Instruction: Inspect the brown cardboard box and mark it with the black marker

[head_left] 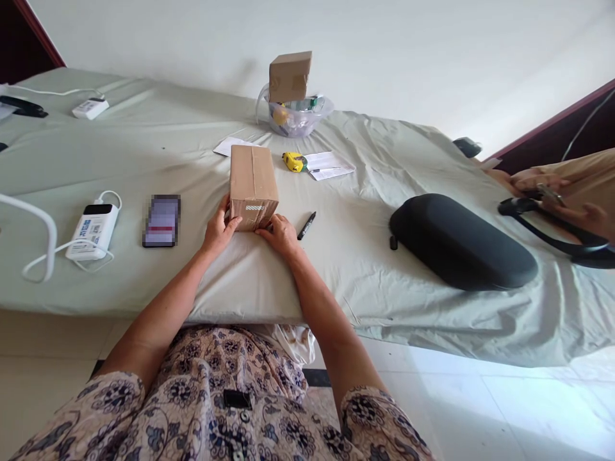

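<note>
A brown cardboard box [254, 176] with a taped seam and white print on its near face stands on the cloth-covered table [365, 256] in front of me. My left hand [220, 229] grips its near left edge, thumb on the front face. At the near right lower corner, my right hand [280, 234] holds the same box; some of its fingers are hidden. Just right of that hand lies a black marker [307, 225]. Behind the box are a yellow tape measure [294, 162] and a printed paper [336, 168] with a pen [327, 169] on it.
At the back, a clear plastic basket [300, 125] bears another cardboard box [289, 77]. To the left lie a phone [162, 221] and a white power bank [93, 232] with cables. On the right are a black case [461, 242], a black headset [552, 230] and another person's hands [571, 198].
</note>
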`<control>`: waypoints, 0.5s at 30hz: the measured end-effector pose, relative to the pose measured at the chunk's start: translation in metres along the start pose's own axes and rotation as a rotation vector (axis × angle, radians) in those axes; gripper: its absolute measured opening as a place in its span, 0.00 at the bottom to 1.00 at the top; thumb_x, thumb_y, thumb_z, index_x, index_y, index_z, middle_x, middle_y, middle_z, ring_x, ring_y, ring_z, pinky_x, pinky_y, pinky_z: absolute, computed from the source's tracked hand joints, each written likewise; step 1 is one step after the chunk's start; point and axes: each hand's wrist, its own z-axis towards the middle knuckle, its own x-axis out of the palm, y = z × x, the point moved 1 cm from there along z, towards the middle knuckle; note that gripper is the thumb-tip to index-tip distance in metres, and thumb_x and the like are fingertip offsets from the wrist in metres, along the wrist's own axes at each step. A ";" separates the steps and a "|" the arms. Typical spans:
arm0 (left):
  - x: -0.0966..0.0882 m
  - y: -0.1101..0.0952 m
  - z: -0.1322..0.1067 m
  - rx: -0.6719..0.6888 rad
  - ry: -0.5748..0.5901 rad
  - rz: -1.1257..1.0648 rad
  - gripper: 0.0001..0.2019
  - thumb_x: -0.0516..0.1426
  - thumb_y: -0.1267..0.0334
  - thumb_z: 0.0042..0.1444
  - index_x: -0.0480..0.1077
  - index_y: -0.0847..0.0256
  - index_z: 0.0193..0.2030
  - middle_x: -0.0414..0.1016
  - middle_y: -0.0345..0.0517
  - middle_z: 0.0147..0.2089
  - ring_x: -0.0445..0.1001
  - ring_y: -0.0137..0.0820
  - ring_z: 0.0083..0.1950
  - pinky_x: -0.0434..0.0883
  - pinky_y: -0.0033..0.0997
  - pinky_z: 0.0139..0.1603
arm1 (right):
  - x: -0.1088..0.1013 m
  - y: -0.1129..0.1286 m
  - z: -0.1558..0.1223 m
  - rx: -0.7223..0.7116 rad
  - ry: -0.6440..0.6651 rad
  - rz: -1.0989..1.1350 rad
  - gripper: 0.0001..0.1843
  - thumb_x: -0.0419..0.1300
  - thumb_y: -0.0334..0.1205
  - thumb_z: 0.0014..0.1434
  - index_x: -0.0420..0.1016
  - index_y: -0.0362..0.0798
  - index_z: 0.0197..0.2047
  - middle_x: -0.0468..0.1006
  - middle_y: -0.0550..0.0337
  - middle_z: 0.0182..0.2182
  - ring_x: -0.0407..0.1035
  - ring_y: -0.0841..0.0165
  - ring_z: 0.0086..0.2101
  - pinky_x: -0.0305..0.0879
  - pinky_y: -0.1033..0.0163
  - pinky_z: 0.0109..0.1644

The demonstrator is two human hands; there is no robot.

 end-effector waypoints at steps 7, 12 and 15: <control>0.005 0.008 0.001 -0.045 -0.034 0.079 0.38 0.64 0.63 0.52 0.60 0.57 0.71 0.77 0.54 0.63 0.77 0.45 0.63 0.74 0.47 0.65 | 0.007 -0.005 0.000 -0.033 -0.058 0.053 0.12 0.66 0.47 0.60 0.70 0.49 0.37 0.76 0.54 0.37 0.70 0.62 0.39 0.66 0.59 0.43; 0.005 0.023 0.002 -0.084 -0.073 0.177 0.22 0.64 0.57 0.54 0.71 0.59 0.55 0.82 0.55 0.49 0.81 0.45 0.51 0.78 0.45 0.54 | 0.011 -0.002 -0.002 -0.050 -0.085 0.101 0.16 0.63 0.53 0.63 0.72 0.49 0.34 0.74 0.57 0.33 0.67 0.67 0.34 0.64 0.62 0.39; 0.005 0.027 0.002 -0.098 -0.069 0.236 0.15 0.62 0.53 0.55 0.71 0.59 0.45 0.82 0.53 0.42 0.81 0.44 0.45 0.77 0.41 0.49 | 0.013 0.001 -0.002 -0.017 -0.096 0.100 0.16 0.65 0.53 0.61 0.73 0.49 0.35 0.73 0.58 0.32 0.67 0.67 0.33 0.64 0.62 0.39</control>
